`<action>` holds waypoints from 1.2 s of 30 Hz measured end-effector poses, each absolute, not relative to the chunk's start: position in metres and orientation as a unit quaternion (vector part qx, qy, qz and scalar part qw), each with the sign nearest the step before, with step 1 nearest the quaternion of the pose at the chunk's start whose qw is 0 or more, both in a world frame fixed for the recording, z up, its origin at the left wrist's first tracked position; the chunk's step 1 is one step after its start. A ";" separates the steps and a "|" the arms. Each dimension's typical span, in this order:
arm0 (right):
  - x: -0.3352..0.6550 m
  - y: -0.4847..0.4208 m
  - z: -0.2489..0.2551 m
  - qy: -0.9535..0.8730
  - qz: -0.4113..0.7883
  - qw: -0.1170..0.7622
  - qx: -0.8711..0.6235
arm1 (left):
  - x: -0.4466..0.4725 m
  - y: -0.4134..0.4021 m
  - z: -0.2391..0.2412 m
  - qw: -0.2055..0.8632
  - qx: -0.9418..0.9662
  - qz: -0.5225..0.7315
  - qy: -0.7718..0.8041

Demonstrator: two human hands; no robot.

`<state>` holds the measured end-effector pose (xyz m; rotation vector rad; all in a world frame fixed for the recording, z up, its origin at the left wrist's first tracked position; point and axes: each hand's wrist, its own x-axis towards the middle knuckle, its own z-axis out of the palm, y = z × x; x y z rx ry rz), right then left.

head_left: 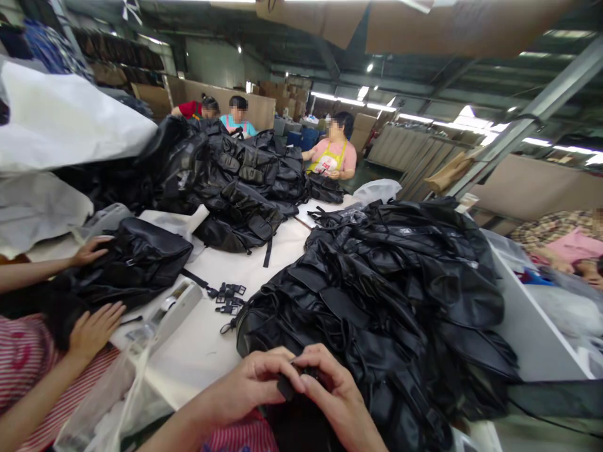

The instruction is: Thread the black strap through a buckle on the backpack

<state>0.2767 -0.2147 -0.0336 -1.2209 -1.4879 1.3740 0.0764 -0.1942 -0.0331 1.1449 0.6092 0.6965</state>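
At the bottom middle, my left hand pinches a black strap between thumb and fingers. My right hand is closed on the same strap, and the two thumbs nearly meet. A small dark piece between the fingers is mostly hidden, so I cannot tell whether it is a buckle. Black material hangs below my hands. Close beyond them lies a large heap of black backpacks. Several black plastic buckles lie loose on the white table, to the left of the heap.
At the left, a co-worker's hands rest on a black bag. A long pale box stands beside it. Another bag pile covers the far table, with several people behind it. A slanted metal post rises at the right.
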 end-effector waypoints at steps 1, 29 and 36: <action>0.276 -0.215 -0.031 -0.596 0.534 0.361 -0.478 | 0.073 -0.197 -0.033 0.719 0.545 0.320 0.288; 0.272 -0.187 -0.012 -0.527 0.671 0.246 -0.460 | 0.054 -0.219 -0.052 0.690 0.475 0.454 0.304; 0.264 -0.182 -0.006 -0.523 0.693 0.235 -0.437 | 0.045 -0.222 -0.055 0.693 0.491 0.437 0.297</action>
